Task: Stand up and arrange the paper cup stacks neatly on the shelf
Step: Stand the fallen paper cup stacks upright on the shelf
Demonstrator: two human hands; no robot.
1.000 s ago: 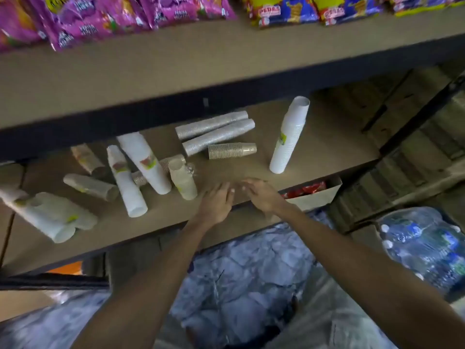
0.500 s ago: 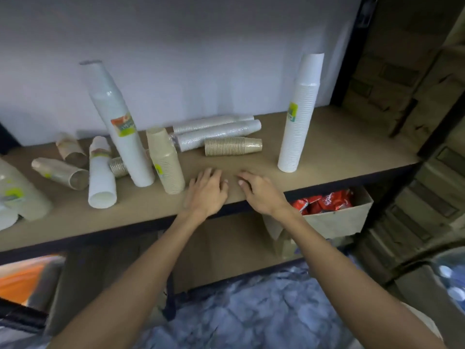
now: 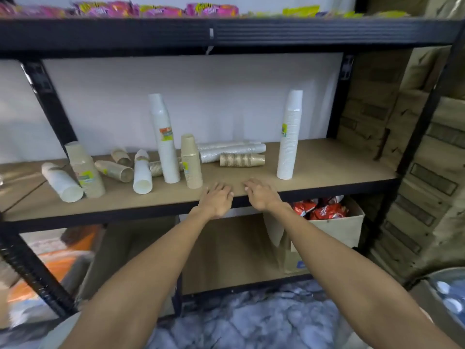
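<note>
The short brown cup stack [image 3: 242, 159] lies on its side on the shelf [image 3: 327, 167], its long way going from 9 o'clock to 3 o'clock, with a long silver stack [image 3: 232, 151] lying just behind it. It is at 12 o'clock from the right hand [image 3: 261, 195], which looks a bit nearer than the left hand [image 3: 217, 197], and both hands lie flat on the shelf front, fingers straight, holding nothing. A tan stack [image 3: 191, 162] stands at 11 o'clock from the left hand and a tall white stack [image 3: 289, 137] at 1 o'clock from the right
</note>
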